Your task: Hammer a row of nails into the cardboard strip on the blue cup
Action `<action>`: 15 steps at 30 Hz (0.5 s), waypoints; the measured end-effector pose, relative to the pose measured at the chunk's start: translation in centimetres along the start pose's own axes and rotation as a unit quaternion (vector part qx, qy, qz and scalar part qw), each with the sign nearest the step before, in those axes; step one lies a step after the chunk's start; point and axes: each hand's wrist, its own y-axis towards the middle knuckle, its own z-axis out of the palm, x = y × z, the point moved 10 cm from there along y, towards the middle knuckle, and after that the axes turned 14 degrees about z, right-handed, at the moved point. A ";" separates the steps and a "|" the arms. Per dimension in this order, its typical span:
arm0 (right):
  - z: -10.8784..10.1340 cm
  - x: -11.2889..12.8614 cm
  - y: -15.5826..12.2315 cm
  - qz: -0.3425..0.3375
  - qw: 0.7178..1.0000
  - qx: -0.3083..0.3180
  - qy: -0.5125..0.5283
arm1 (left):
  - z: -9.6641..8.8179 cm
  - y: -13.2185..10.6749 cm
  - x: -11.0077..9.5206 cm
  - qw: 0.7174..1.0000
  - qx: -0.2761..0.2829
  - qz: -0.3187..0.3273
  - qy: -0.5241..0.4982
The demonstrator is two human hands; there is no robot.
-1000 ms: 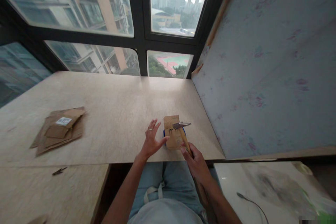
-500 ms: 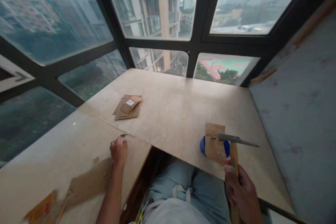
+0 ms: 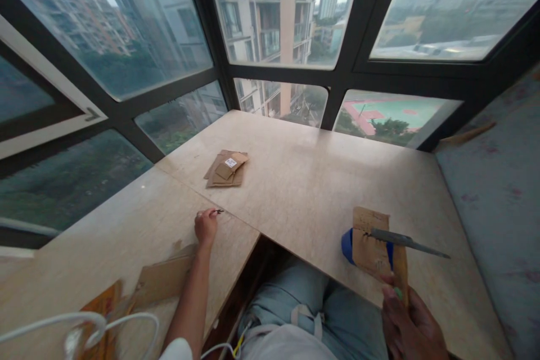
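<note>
Grip of left hand (image 3: 206, 227) tight on small dark pin (image 3: 219, 212), grip of right hand (image 3: 411, 326) firm around wooden tool handle (image 3: 400, 270).

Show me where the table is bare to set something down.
Bare: the wide stretch between the cardboard stack and the cardboard sheet by the right hand; also the board between left hand and window. Crowded: near-left corner with loose cardboard and cable.

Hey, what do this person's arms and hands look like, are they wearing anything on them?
No gloves: the left hand and right hand are bare. The left arm is uncovered up to a white sleeve edge near the elbow. No sleeve, watch or wristband shows at the right wrist.
</note>
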 end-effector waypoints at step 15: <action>1.7 -0.5 -0.6 0.024 1.000 0.012 -0.007 | 0.3 0.1 1.3 0.997 0.011 0.056 -0.059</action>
